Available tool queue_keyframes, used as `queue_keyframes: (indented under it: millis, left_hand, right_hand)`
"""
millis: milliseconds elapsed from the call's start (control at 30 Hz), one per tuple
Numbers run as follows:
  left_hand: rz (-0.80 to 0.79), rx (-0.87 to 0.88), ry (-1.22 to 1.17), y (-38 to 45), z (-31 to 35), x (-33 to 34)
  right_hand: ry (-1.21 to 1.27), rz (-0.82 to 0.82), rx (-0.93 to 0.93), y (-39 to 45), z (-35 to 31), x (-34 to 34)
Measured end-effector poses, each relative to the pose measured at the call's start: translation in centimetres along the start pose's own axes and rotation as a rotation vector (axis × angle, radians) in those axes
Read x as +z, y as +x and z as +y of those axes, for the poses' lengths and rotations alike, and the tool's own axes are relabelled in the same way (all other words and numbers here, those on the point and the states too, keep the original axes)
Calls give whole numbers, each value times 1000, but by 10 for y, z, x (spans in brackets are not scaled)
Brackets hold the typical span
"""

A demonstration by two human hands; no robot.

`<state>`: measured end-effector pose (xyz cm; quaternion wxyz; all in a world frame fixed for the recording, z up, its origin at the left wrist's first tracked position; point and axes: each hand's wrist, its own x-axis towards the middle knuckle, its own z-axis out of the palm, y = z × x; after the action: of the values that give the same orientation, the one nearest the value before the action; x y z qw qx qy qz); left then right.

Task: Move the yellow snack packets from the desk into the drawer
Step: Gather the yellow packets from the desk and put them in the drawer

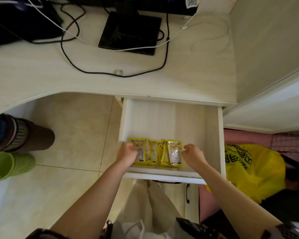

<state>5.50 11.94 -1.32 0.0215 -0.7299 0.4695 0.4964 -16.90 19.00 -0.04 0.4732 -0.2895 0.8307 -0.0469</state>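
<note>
Several yellow snack packets (pixel 158 152) lie side by side along the front of the open white drawer (pixel 212 135). My left hand (pixel 128 155) rests over the leftmost packet with fingers curled on it. Just right of the rightmost packet (pixel 174 153), my right hand (pixel 192 155) hovers with its fingers loosely curled and nothing in it. The back part of the drawer holds nothing.
The pale desk top (pixel 41 73) carries a black monitor base (pixel 129 31) and looping black and white cables. On the tiled floor at left stand a brown cup and a green basket (pixel 9 165). A yellow plastic bag (pixel 254 169) sits right of the drawer.
</note>
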Motion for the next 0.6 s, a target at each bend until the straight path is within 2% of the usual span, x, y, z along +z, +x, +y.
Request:
queue_keyframes:
  millis: [333,600]
  left_hand:
    - [316,199,-95,-74,-48,-43]
    - [525,142,-46,-93,-110,-91]
  right_hand:
    - [-223,-49,-364,-64,-54,38]
    - [-544,-94,-686,-97,-125,104]
